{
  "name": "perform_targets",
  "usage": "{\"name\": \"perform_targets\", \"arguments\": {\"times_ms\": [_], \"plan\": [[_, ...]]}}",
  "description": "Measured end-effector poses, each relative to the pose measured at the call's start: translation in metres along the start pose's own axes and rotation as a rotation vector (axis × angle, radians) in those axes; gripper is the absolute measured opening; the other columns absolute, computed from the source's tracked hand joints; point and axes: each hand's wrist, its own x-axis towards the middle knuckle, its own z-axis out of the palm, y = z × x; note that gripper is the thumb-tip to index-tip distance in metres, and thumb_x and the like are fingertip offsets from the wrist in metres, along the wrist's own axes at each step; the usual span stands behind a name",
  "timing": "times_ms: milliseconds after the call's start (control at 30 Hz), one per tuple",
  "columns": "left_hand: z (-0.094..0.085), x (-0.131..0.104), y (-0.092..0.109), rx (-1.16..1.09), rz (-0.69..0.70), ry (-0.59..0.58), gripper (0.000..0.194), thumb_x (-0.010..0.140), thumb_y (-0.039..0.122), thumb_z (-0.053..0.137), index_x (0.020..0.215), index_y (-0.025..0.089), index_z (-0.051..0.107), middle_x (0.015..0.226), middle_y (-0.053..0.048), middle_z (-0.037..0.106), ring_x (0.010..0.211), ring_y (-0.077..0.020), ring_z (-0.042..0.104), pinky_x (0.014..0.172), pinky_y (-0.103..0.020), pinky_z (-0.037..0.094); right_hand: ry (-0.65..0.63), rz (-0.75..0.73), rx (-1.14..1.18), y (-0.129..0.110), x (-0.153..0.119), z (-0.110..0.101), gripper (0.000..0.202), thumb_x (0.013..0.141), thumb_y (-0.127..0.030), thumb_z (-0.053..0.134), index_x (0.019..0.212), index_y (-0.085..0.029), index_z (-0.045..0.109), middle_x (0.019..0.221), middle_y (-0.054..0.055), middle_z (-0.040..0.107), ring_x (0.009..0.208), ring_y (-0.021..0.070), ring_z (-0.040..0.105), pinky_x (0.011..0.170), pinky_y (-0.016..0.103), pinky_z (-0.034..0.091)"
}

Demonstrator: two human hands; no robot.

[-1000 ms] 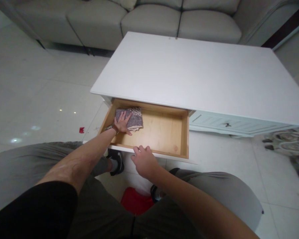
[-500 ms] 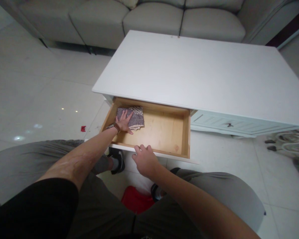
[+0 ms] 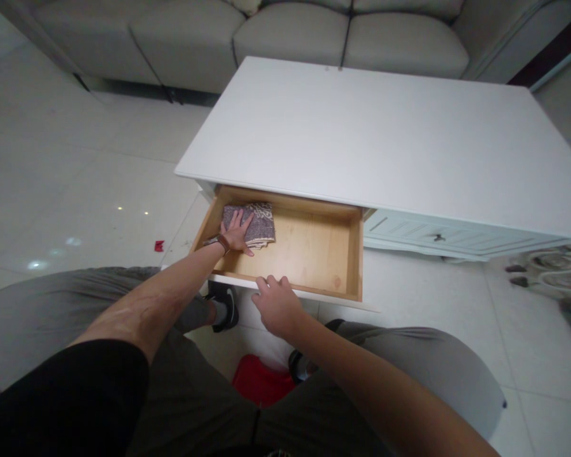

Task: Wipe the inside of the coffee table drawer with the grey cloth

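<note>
A folded grey-purple cloth [image 3: 265, 223] with a pale pattern lies in the left part of a pulled-out wooden drawer [image 3: 314, 251]. My left hand [image 3: 236, 233], with a band on its wrist, rests flat on the cloth, fingers spread. At the drawer's front edge, my right hand [image 3: 276, 304] has its fingers curled over the top of the front panel. The drawer belongs to a white table [image 3: 361, 133], and its right part shows bare wood.
A grey sofa [image 3: 290, 38] stands behind the table. A second drawer front [image 3: 409, 230] with a knob is at the right. On the floor are a small red scrap [image 3: 158, 245] and, between my feet, a red object [image 3: 261, 381].
</note>
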Motion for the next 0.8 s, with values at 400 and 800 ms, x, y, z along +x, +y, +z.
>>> {"name": "perform_targets", "arguments": {"times_ms": [400, 800], "plan": [[-0.0034, -0.0026, 0.0032, -0.010, -0.017, -0.006, 0.163, 0.045, 0.070, 0.090, 0.163, 0.030, -0.016, 0.169, -0.018, -0.024, 0.153, -0.0469, -0.022, 0.117, -0.074, 0.012, 0.010, -0.001, -0.007, 0.0001, -0.0006, 0.0004, 0.027, 0.100, -0.024, 0.046, 0.107, -0.019, 0.072, 0.125, 0.015, 0.059, 0.109, 0.0300, 0.053, 0.087, 0.047, 0.045], [-0.0040, -0.0029, 0.0028, -0.024, -0.010, -0.003, 0.165, 0.044, 0.068, 0.091, 0.163, 0.031, -0.017, 0.169, -0.016, -0.025, 0.153, -0.0468, -0.023, 0.117, -0.075, 0.010, 0.010, 0.004, -0.012, 0.0001, -0.0001, 0.0014, 0.027, 0.099, -0.024, 0.046, 0.107, -0.019, 0.072, 0.124, 0.014, 0.059, 0.108, 0.0293, 0.052, 0.087, 0.047, 0.045]]}}
